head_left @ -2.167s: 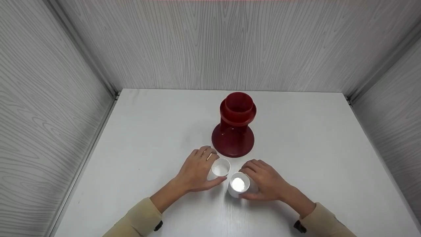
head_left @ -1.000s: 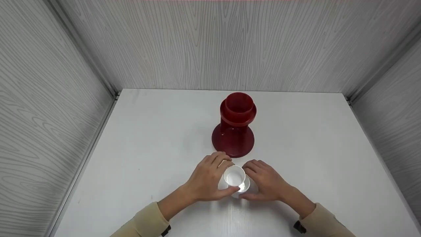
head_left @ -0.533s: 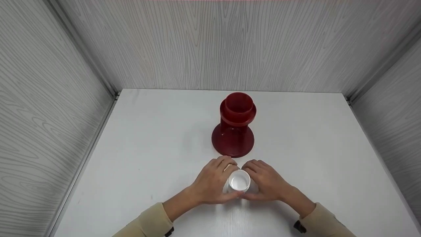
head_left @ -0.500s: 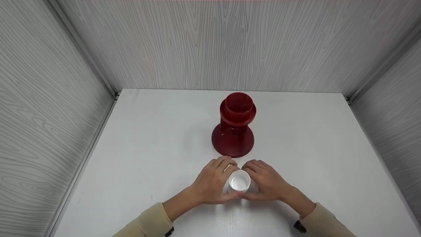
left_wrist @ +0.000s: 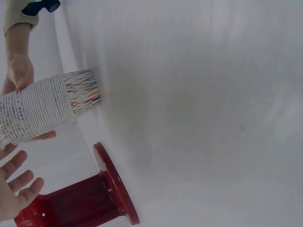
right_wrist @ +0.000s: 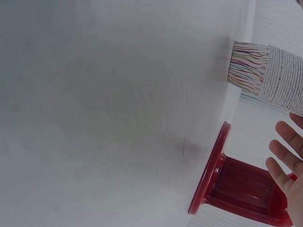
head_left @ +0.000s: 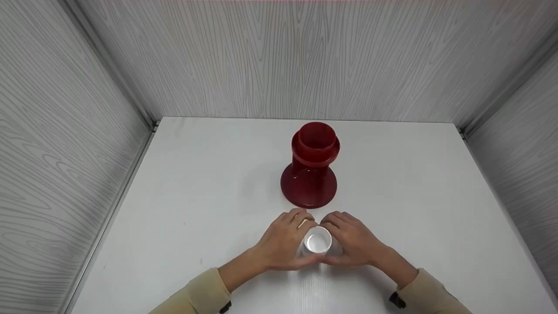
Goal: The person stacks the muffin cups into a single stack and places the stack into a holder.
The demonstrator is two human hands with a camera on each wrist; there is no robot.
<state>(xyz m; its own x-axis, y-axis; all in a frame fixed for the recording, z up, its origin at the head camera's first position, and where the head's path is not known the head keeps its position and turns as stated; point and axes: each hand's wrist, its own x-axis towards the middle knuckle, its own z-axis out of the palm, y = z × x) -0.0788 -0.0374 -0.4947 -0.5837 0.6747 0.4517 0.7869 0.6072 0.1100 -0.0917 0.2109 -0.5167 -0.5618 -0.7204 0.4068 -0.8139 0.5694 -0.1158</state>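
Nested paper cups form one tall upright stack (head_left: 317,240) on the table. In the left wrist view, the lowest cup of the paper cup stack (left_wrist: 84,92) bears thin coloured wavy lines, with many white rims above it. My left hand (head_left: 283,242) holds the upper end of the stack from the left, thumb along its near side. From the other side, my right hand (head_left: 352,240) grips it with curled fingers. Both thumbs meet in front of the cups. Behind the hands stands a red holder (head_left: 308,187) with a round base and an open ring top.
The white table (head_left: 209,174) carries the cups and the red holder. Grey wood-grain panels rise around it: a back wall (head_left: 279,61), a left wall (head_left: 52,152) and a right wall (head_left: 518,152).
My left hand has carried its cups rightward and toward me, over the stack in my right hand. Two separate cup openings have become one. My right hand and the red holder have stayed put.
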